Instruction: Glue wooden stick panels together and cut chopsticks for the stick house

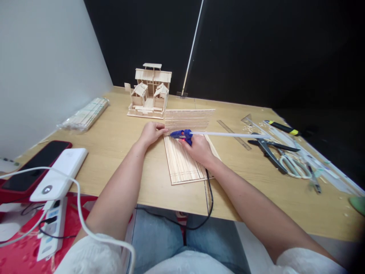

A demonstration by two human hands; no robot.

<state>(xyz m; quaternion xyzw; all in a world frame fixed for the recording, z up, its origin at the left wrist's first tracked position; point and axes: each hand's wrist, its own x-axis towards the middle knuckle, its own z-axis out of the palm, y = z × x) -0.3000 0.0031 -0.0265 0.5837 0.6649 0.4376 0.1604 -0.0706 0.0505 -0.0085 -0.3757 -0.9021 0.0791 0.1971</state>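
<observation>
My right hand [199, 148] is wrapped round a blue glue gun [181, 134], with a long white glue stick [228, 134] reaching out of its back to the right. The gun's nozzle points left, at the seam between two panels of thin wooden sticks. One stick panel [182, 161] lies flat on the table. The other stick panel [189, 118] stands up along its far edge. My left hand [152, 134] pinches the standing panel's lower left corner between thumb and fingers. The gun hides part of the seam.
A wooden stick model house [150, 93] stands at the back. A bagged bundle of sticks [85, 114], a phone [37, 163] and a white power bank [59, 173] are at left. A ruler [234, 134], cutters [269, 152], scissors [295, 166] and a utility knife [282, 127] lie at right. The gun's black cord [211, 194] hangs over the front edge.
</observation>
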